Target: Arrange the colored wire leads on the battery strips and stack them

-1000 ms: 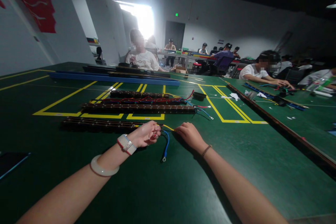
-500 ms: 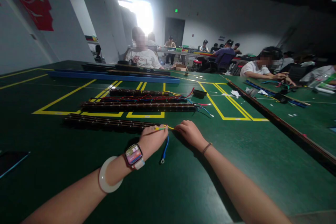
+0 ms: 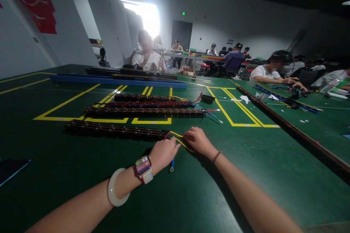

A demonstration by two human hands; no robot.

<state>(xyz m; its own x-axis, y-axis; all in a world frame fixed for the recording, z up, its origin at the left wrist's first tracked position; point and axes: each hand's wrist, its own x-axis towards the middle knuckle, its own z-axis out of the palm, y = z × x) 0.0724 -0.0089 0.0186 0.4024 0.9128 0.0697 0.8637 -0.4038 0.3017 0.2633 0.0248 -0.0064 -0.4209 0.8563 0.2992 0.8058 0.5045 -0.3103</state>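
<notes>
My left hand, wearing a watch and a pale bangle, is closed at the right end of the nearest dark strip. Its fingertips meet a yellow wire; the pinch point is partly hidden. My right hand is closed with fingertips on a second yellow wire, which runs from the strip's end. A short red wire curves up behind my left hand. Below that hand hangs a blue wire with a ring terminal. The first yellow wire passes beneath my right hand.
Behind lie several similar dark strips with red, blue and yellow wires. A black block, a long blue channel and a long brown bar are on the green table. A phone-like slab lies left. People sit beyond.
My left hand has moved slightly down and right, and two yellow wires now show between my hands. The yellow-green piece above my left hand is out of sight. My right hand stays nearly in place.
</notes>
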